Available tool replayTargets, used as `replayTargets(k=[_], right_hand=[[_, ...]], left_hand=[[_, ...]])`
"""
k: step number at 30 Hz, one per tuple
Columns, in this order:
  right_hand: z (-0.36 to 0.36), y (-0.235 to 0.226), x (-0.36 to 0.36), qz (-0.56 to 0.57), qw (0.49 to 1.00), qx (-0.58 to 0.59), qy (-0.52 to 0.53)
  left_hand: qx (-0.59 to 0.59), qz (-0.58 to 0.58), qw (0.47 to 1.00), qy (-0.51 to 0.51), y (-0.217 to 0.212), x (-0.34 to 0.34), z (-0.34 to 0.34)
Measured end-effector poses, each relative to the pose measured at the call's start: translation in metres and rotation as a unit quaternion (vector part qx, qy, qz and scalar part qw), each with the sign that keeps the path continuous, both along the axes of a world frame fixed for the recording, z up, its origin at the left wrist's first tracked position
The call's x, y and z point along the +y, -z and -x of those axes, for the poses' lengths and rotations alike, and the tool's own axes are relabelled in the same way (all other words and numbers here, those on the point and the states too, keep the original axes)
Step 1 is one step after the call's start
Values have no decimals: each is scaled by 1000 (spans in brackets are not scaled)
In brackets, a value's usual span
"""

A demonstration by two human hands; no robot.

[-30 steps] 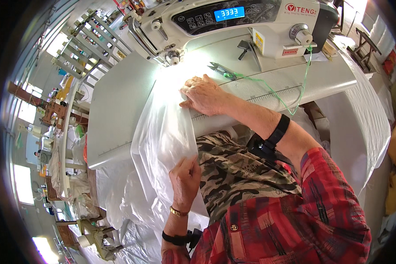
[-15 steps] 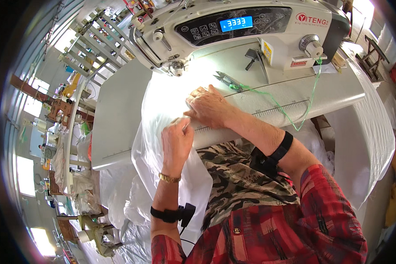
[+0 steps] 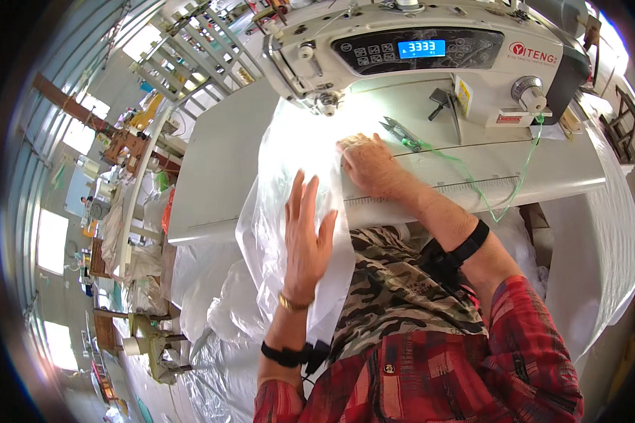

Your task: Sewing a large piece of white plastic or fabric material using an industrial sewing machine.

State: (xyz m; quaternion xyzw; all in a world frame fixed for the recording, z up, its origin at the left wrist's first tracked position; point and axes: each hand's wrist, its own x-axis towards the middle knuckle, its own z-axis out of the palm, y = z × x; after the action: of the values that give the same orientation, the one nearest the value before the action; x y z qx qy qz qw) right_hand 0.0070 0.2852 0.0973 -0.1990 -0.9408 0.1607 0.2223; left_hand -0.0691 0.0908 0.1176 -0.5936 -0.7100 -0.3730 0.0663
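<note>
A thin white, translucent plastic sheet [image 3: 289, 211] lies under the sewing machine's needle head [image 3: 324, 102] and drapes over the table's front edge. My left hand [image 3: 308, 243] is open over the sheet, its fingers stretched up and the thumb apart. Beside the needle, my right hand [image 3: 374, 166] has its fingers curled together at the sheet's right edge; glare washes out their tips. Thread snips [image 3: 402, 134] on a green cord [image 3: 466, 166] lie on the table just beyond the right hand.
The white sewing machine [image 3: 409, 53] with a lit display spans the far side of the table [image 3: 219, 155]. A small black tool [image 3: 439, 102] lies under its arm. More plastic sheeting [image 3: 226, 310] hangs in heaps at the left, and another sheet [image 3: 589, 247] hangs at the right.
My left hand has let go of the sheet, opened its fingers and come back toward me. The right hand keeps its place by the needle. The whole view has shifted, moving the scene rightward.
</note>
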Motion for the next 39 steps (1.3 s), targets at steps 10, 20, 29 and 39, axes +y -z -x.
replayTargets(k=[10, 20, 29, 39], right_hand=[[-73, 6, -83, 101, 953, 277, -65], [-72, 71, -184, 642, 766, 28, -19], [-118, 56, -169, 662, 737, 65, -121], [-123, 77, -171, 639, 761, 76, -86]], left_hand=[[-70, 53, 966, -243, 90, -175, -2], [-418, -111, 874, -220, 102, -185, 32], [-212, -91, 926, -299, -33, -248, 134], [32, -21, 996, -79, -44, -147, 28]])
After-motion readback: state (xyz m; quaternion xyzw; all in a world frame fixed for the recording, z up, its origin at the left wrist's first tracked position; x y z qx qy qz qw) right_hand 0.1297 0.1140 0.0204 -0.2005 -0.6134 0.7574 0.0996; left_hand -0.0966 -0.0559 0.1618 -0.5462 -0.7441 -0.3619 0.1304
